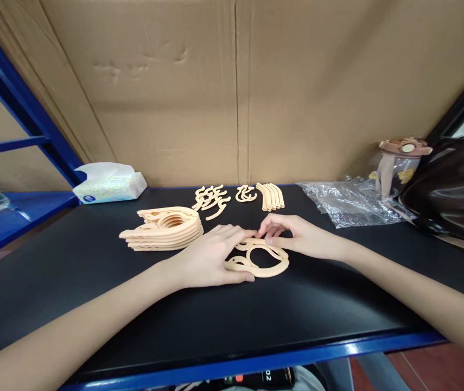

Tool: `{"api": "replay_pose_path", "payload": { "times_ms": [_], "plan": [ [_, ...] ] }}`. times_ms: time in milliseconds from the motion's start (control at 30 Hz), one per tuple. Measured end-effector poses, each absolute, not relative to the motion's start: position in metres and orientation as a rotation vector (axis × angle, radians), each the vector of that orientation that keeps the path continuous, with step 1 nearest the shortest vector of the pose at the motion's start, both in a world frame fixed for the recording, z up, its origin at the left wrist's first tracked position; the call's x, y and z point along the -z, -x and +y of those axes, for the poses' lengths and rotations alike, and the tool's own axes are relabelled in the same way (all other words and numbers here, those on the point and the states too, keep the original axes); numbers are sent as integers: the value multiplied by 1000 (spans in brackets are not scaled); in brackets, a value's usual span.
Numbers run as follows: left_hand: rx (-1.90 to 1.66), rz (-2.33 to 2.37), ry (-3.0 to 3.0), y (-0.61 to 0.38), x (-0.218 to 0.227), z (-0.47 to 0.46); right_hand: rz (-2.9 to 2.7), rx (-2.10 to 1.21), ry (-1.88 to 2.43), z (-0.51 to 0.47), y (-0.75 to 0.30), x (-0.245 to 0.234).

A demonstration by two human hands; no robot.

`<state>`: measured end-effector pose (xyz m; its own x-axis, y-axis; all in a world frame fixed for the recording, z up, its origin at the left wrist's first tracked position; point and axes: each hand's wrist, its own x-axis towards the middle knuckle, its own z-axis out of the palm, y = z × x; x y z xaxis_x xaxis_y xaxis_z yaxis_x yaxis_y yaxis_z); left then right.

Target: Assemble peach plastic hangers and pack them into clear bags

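A beige plastic folding hanger (283, 267), folded into a rounded loop, lies flat on the black tabletop in front of me. My left hand (211, 258) is over its left end, with the thumb along the near edge and the fingers reaching to the far edge, so that end is hidden. At the far edge, the curled fingers of my right hand (284, 232) pinch the hanger, close to my left fingertips. To the left stands a neat stack of similar folded hangers (166, 239).
Behind the hands lie small curved hook pieces (211, 198), some smaller curved pieces (246, 194) and a row of curved arm pieces (270, 196). A tissue pack (112, 187) is at back left. Clear plastic bags (337, 203), a bottle (400, 168) and a dark bag (451, 190) occupy the right.
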<state>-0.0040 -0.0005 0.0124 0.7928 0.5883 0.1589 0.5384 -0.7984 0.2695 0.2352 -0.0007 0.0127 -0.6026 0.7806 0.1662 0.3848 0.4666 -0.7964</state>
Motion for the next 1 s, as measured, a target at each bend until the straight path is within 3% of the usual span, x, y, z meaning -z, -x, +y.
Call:
{"api": "replay_pose_path", "payload": {
  "times_ms": [167,333,1000],
  "plan": [
    [-572,847,-2901,3,-18,-2,-2097,-1000,1217,7,-239,-13],
    [-796,977,-3006,6,-22,0,-1991,-1285,1118,11,-242,-20],
    [-730,925,-3070,2,-24,-11,-1938,-1356,1017,9,-240,-15]
  ]
}}
